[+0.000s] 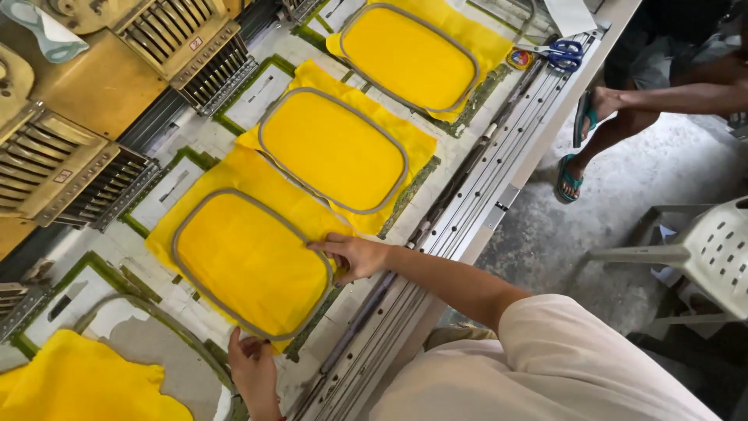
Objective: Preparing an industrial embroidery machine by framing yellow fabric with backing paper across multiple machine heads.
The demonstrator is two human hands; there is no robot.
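Yellow fabric is stretched in a grey rounded-rectangle embroidery hoop (204,209) lying on the machine bed. My right hand (354,256) rests on the hoop's right rim, fingers curled over the edge. At the hoop's near corner, my left hand (253,366) pinches the rim and the fabric edge. Both hands are on this same hoop.
Two more hooped yellow pieces (335,148) (409,56) lie further along the bed. Loose yellow cloth (78,382) sits at the near left. Embroidery heads (54,164) hang at the left. Blue-handled scissors (559,53) lie on the rail. Another person's legs (615,117) and a white plastic chair (701,249) are at the right.
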